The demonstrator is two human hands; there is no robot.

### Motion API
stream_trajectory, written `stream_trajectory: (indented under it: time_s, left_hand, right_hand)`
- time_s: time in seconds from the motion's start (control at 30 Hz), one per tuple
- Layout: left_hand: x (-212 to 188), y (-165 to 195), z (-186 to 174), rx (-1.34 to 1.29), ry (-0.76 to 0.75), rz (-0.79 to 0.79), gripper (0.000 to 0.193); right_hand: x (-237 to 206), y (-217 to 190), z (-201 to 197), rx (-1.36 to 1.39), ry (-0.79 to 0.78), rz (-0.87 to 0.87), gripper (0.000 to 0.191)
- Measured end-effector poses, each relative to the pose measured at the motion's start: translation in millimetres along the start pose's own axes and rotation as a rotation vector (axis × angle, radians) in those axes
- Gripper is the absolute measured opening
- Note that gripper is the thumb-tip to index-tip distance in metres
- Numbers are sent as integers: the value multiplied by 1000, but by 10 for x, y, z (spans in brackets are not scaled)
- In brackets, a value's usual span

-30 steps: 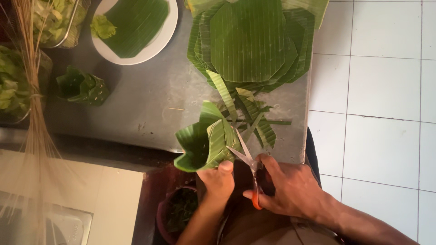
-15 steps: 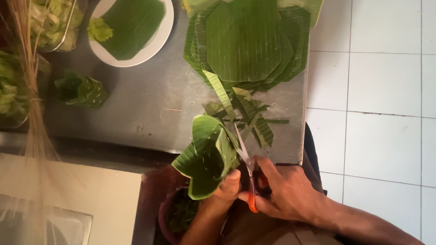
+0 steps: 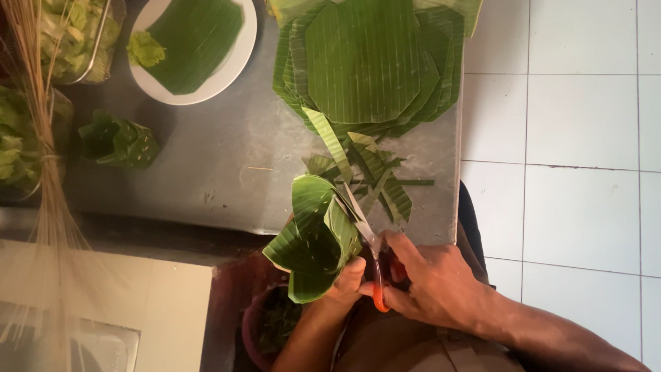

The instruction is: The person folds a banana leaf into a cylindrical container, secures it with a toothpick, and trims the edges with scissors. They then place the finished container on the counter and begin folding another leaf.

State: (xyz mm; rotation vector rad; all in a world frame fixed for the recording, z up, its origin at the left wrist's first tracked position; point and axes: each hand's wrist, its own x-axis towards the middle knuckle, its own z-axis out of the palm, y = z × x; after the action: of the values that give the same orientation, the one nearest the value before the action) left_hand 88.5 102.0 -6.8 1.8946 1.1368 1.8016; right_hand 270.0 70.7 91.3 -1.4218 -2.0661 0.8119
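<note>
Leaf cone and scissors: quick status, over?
Left hand holds leaf cone. Right hand works scissors, blades at cone's edge. Leaf scraps on table beside blades.

There is no package, label, sign or screen here; nothing on the table carries any print.

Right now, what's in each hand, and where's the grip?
Left hand holds a folded banana-leaf cup by its lower edge. Right hand holds scissors by the orange handles, blades at the cup's rim.
</note>
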Motion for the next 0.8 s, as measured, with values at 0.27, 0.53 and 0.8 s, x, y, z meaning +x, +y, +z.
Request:
stream_trajectory:
  time_s: [0.27, 0.53, 0.8]
  left_hand:
    - [142, 86, 16, -233, -26, -119, 90]
    - [-232, -86, -71, -257, -187, -202, 83]
    - [15, -26, 86, -618, 73, -465, 82]
  right_hand:
    - [0, 29, 2, 61, 7, 39, 60]
    - [33, 66, -57, 48, 1, 80, 60]
    - [154, 57, -214, 164, -154, 292, 58]
